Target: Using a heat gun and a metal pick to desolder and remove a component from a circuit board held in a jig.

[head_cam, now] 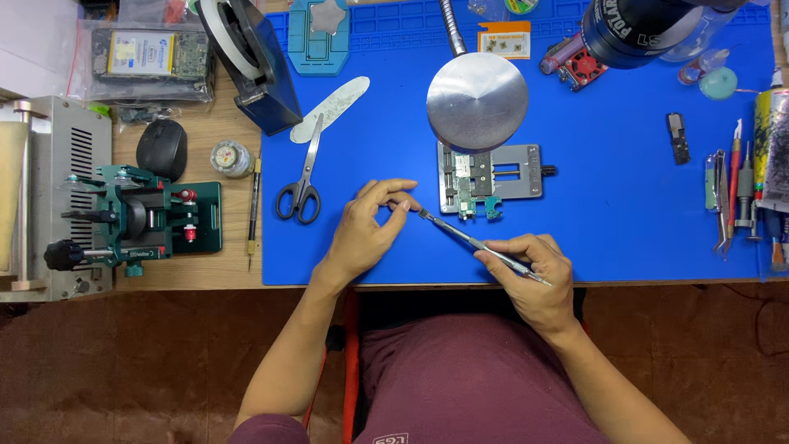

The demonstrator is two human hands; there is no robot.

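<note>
The right hand [530, 275] has its grip clenched on a thin metal tool [477, 243]; the left hand [370, 226] pinches its tip at 10 o'clock, just beside the clamped circuit board [467, 185].

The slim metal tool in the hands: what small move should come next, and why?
Probably bring the tool tip up to the circuit board in the metal holder. The left hand pinches its tip just short of the board, while the right hand holds the handle.

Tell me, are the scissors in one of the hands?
No, the scissors lie on the blue mat, left of the left hand.
</note>
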